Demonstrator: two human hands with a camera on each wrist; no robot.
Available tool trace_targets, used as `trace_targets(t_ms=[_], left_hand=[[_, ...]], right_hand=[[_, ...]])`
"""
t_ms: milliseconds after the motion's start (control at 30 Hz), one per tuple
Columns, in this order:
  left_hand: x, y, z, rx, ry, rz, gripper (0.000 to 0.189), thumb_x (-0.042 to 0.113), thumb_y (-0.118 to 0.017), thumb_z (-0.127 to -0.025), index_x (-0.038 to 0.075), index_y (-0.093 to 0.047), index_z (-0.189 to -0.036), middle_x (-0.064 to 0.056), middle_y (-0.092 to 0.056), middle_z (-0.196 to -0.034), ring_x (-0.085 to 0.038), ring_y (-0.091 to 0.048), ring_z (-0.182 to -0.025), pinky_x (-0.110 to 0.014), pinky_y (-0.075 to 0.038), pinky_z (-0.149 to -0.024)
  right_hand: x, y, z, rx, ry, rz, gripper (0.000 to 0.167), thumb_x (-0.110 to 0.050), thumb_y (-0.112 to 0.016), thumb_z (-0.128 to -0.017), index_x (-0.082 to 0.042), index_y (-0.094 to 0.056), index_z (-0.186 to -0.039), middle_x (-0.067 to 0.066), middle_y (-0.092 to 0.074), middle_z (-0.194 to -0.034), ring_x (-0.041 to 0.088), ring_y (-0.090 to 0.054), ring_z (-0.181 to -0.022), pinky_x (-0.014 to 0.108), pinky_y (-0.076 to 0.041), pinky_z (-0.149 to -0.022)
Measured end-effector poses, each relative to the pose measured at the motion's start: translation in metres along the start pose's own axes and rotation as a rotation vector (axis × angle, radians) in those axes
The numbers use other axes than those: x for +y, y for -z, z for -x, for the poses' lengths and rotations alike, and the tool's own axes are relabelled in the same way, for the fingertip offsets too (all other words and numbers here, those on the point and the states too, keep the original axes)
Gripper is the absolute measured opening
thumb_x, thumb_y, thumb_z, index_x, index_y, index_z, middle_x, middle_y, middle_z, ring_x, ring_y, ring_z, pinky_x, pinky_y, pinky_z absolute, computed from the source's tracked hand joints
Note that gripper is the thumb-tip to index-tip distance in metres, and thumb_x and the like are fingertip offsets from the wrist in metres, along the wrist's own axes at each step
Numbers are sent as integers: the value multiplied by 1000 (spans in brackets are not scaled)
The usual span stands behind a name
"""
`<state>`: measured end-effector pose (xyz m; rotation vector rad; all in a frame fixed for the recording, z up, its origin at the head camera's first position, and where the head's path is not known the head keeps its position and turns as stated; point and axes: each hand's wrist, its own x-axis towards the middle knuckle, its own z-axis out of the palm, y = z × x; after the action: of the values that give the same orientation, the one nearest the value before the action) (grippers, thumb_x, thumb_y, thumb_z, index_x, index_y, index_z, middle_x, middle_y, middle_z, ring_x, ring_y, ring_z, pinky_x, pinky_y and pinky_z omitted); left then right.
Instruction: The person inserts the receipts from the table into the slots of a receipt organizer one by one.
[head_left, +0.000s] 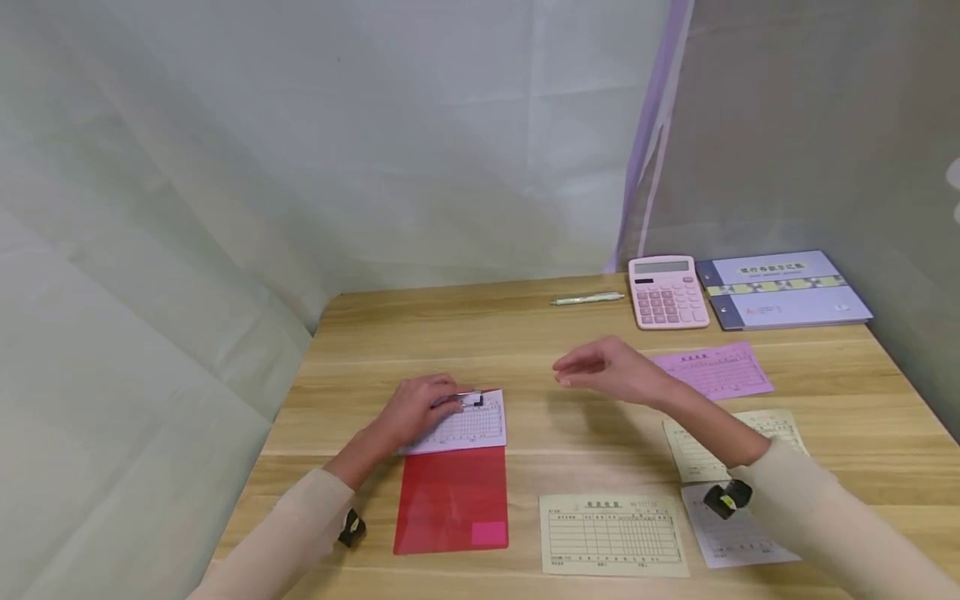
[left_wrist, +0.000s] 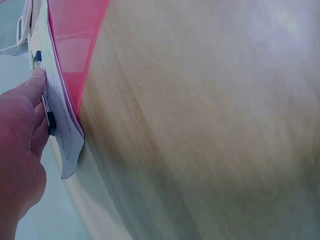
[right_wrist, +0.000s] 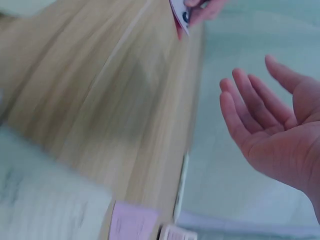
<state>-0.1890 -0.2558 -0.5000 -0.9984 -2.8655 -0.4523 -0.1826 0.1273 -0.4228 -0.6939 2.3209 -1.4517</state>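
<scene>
Cream sleeves [head_left: 825,504], black wrist cameras [head_left: 727,498]

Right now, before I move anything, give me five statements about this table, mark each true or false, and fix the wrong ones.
1. The left grip is on the clip. True.
2. The right grip holds the pen. False: the right grip holds nothing, and the pen lies on the table.
3. The calculator lies between the pen and the binder. True.
4. The binder lies open. False: it is closed.
5. A white slip covers part of the red board. True.
</scene>
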Motion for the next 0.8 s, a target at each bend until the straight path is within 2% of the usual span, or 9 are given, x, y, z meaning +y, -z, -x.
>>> trace_targets(t_ms=[133,300,400,533,700,800], left_hand=[[0,0,-1,6,4,28,32,27,-80,-98,21,-78,-130,7,-75,-109,-8,-68,-94,-35,-57,-83],[-2,0,0,23,5,53,33,26,-82,-97,21,-79,-129,7,-75,-109,-9,-69,-95,-38,-58,-84],[-3,-1,1,18,26,57,34,27,-82,-97,23,-78,-130,8,-75,-110,-8,-69,-97,-38,-58,-87],[-3,-1,2,4,60,72,34,28,-81,-97,25,-78,-131,9,-75,-112,-8,-69,-100,-39,-57,-89],[-2,-2,2,-1,68,82,35,28,-82,-96,25,-78,-131,8,-75,-112,-9,-69,-101,-39,-57,-89],[-1,-2,2,-2,73,85,35,27,-82,-96,26,-78,-131,8,-75,-113,-10,-69,-102,-39,-57,-90]], right_hand=[[8,18,29,-64,-5,-42,33,-11,-76,-100,1,-73,-131,19,-75,-124,39,-69,-119,26,-55,-95],[20,27,65,-125,12,-10,42,-16,-77,-100,-2,-68,-139,18,-70,-134,43,-65,-123,34,-55,-101],[26,24,84,-143,32,11,46,-16,-77,-99,0,-66,-141,17,-69,-137,40,-66,-121,39,-56,-100],[33,15,106,-168,29,24,50,-19,-80,-97,-1,-65,-142,14,-69,-138,31,-68,-121,37,-56,-98],[43,5,122,-198,61,30,50,-22,-82,-95,-3,-67,-139,10,-71,-136,21,-68,-120,34,-56,-97],[49,2,128,-195,96,32,47,-22,-82,-94,-4,-69,-136,9,-74,-131,19,-71,-113,33,-58,-92]])
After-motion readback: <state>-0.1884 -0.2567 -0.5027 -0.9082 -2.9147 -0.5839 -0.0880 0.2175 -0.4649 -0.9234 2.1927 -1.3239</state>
